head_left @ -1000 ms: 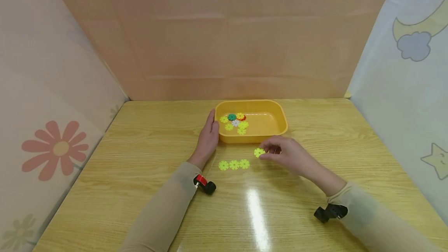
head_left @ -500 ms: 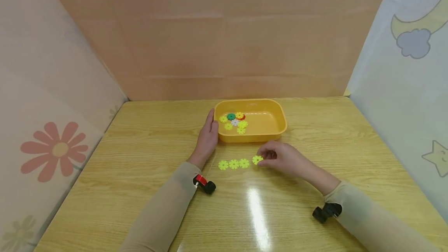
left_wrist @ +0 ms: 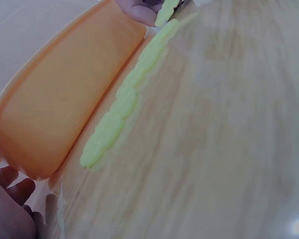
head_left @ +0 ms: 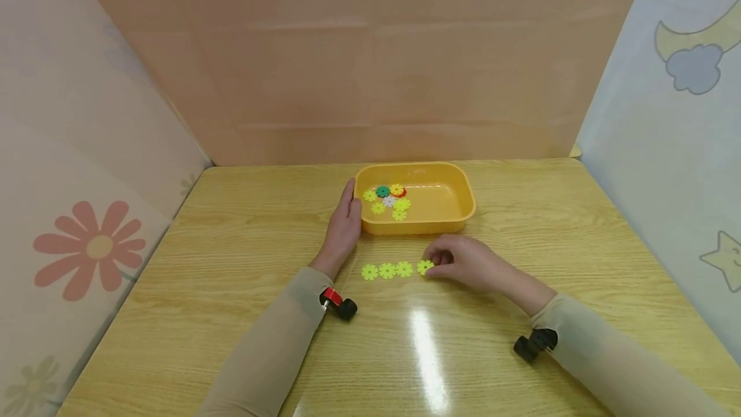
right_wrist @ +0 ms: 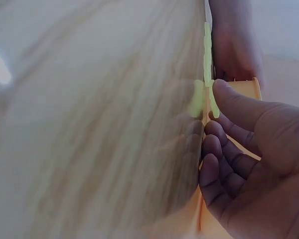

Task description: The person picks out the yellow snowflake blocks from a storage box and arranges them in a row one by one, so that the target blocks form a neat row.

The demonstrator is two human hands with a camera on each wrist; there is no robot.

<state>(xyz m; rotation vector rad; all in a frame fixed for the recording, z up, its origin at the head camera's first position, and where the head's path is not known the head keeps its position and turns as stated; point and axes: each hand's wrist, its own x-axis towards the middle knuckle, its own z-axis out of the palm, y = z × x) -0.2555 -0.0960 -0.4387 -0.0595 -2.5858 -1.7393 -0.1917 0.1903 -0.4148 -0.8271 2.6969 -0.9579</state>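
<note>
My right hand (head_left: 466,261) pinches a yellow-green notched toy building disc (head_left: 425,268) between thumb and fingertips, low over the table. Left of it, a row of three like discs (head_left: 387,270) lies on the wood, linked edge to edge, with a small gap to the held one. My left hand (head_left: 343,231) rests against the left wall of a yellow plastic basin (head_left: 417,228), its fingers stretched along the side. In the right wrist view the held disc (right_wrist: 214,103) appears edge-on under the thumb.
Inside the basin, at its left, lie several loose discs: yellow ones (head_left: 378,208), a green one (head_left: 383,192), a white one (head_left: 389,201) and part of a red one. The wooden table (head_left: 260,230) meets a brown back panel (head_left: 370,82) and printed side walls.
My right hand has come down toward me and slightly left with the disc, level with the row's right end. My left hand has stayed at the basin.
</note>
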